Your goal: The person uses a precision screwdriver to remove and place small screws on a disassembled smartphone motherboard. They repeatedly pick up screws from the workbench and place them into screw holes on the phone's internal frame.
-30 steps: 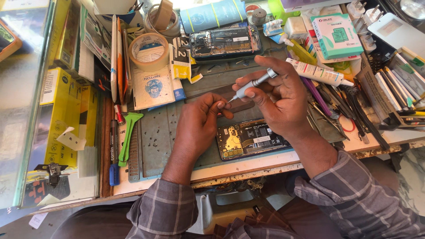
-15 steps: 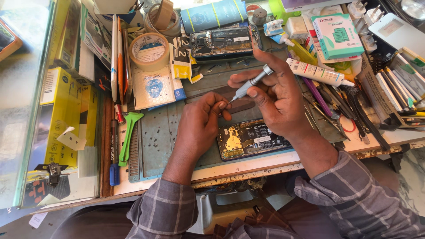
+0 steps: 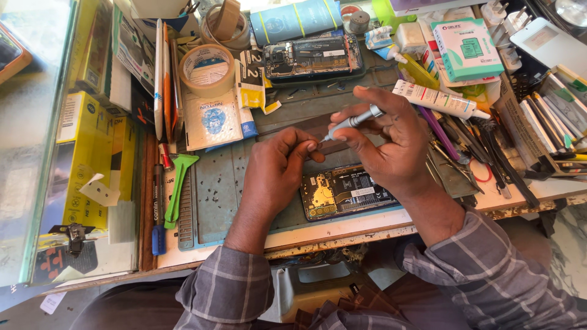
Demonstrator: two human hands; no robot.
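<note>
My right hand (image 3: 391, 146) grips a slim silver screwdriver (image 3: 353, 122), its tip slanting down to the left and meeting the fingertips of my left hand (image 3: 275, 171). My left hand has its thumb and fingers pinched together at that tip; what they pinch is too small to tell. Just below both hands an opened phone (image 3: 345, 192) lies on the grey-green work mat (image 3: 226, 183), its circuit board and gold part exposed. A second opened phone (image 3: 315, 56) rests at the far edge of the mat.
A tape roll (image 3: 208, 68), a white tube (image 3: 437, 99), a green and white box (image 3: 468, 49), a green plastic pry tool (image 3: 178, 186) and a marker pen (image 3: 158, 208) ring the mat. Tweezers and several hand tools (image 3: 489, 153) crowd the right. Yellow boxes (image 3: 92, 159) stack at left.
The screwdriver has tilted, its tip moving down to my left fingertips. Both hands stay over the opened phone with little other movement.
</note>
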